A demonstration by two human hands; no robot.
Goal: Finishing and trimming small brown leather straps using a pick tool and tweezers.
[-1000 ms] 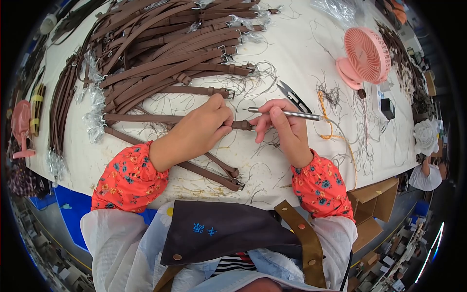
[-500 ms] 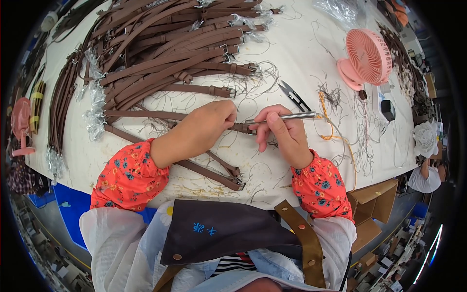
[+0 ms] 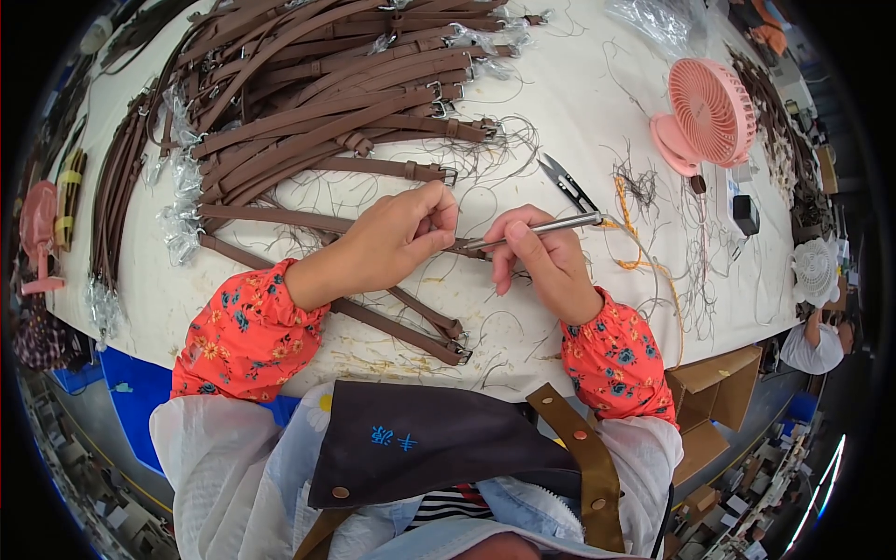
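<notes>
A slim silver pen-like tool (image 3: 571, 223) is held slightly aslant, its tail turned toward three o'clock and its tip toward nine, close to the three-o'clock end of a flat brown strap (image 3: 280, 217), which is stretched toward nine o'clock and partly covered.

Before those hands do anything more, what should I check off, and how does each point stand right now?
1. Silver pen-like tool held by the right hand: ok, it lies in the fingers.
2. Tool touching the brown strap: cannot tell; its narrow end overlaps the strap in view.
3. Left hand gripping that strap: cannot tell; the hand hides any hold.
4. Black snips apart from both hands: ok, they lie beyond the right hand.
5. Loose threads cleared away: not ok, they litter the white tabletop.
6. Pink fan upright on the right: ok.
</notes>
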